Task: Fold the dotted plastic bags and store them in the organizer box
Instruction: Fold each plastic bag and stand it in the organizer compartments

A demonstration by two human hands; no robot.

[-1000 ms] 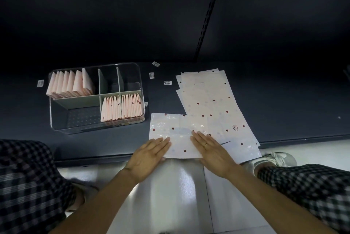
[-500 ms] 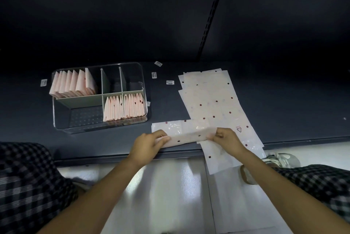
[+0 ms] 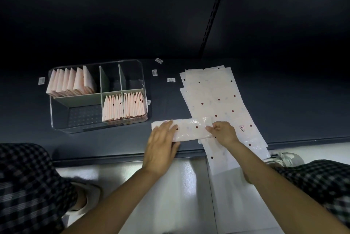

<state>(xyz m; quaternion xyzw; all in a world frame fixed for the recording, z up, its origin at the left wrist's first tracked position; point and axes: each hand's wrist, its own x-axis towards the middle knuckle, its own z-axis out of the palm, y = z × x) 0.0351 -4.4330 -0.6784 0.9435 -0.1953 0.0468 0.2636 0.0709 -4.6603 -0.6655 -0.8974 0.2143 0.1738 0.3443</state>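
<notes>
Two hands work a long folded strip of red-dotted translucent plastic bag at the dark worktop edge. The left hand presses it with flat fingers; the right hand pinches its end. Slippery plastic may spring open if pressure lifts.

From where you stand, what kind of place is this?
Probably a shop or stockroom: a dark metal shelf with a slotted upright behind it, small barcode labels lying loose, and a clear organizer box of folded bags. I cannot be sure.
</notes>
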